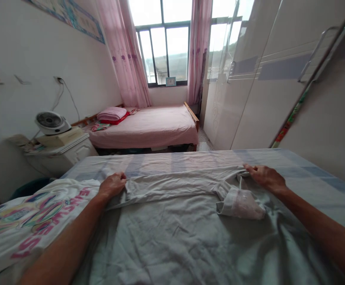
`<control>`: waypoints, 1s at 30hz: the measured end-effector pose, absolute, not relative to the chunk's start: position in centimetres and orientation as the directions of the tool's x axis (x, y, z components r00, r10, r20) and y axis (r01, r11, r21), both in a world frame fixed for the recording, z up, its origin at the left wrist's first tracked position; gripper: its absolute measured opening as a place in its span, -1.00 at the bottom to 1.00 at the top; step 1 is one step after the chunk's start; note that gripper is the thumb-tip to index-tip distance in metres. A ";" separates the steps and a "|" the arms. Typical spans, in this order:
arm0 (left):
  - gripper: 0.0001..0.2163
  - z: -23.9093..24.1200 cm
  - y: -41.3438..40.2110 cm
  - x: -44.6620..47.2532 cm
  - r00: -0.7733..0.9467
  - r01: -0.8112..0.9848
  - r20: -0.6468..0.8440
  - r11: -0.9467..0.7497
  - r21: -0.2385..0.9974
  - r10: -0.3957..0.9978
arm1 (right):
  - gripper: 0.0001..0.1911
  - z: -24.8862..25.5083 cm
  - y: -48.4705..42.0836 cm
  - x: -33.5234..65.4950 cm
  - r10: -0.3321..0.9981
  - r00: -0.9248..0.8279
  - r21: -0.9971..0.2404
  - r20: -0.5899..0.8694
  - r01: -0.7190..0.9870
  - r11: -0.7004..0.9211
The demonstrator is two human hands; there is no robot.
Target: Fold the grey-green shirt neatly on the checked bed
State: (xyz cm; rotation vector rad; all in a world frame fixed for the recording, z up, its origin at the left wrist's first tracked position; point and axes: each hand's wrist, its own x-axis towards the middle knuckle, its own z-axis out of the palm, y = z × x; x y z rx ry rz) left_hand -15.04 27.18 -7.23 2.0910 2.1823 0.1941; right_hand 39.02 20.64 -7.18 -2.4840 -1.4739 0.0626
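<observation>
A grey-green shirt [172,225] lies spread over the near bed [323,174], its far edge folded toward me. My left hand [112,185] grips that folded edge at the left. My right hand [264,176] presses and pinches the shirt's edge at the right, just beyond the collar [239,202], which has a pale inner lining. A white T-shirt [27,221] with pink and multicoloured print lies beside the grey shirt, under my left forearm.
A second bed [157,126] with pink sheets and folded pink bedding [112,114] stands under the window. A white cabinet [68,152] with a small fan [51,122] is at the left wall. Tall wardrobe doors [249,79] line the right side.
</observation>
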 end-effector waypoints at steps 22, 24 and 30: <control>-0.72 -7.4 27.1 -15.0 0.141 0.943 0.140 -0.176 0.283 0.980 | -0.85 -10.0 21.8 40.1 0.834 0.528 -0.524 0.158 0.761 -0.382; -0.69 -7.5 27.3 -14.7 0.129 0.946 0.149 -0.167 0.279 0.980 | -0.85 -10.0 21.8 39.9 0.837 0.527 -0.511 0.146 0.765 -0.392; -0.75 -7.2 27.9 -13.8 0.118 0.959 0.138 -0.149 0.241 0.983 | -0.83 -10.0 21.7 39.6 0.829 0.544 -0.447 0.132 0.778 -0.440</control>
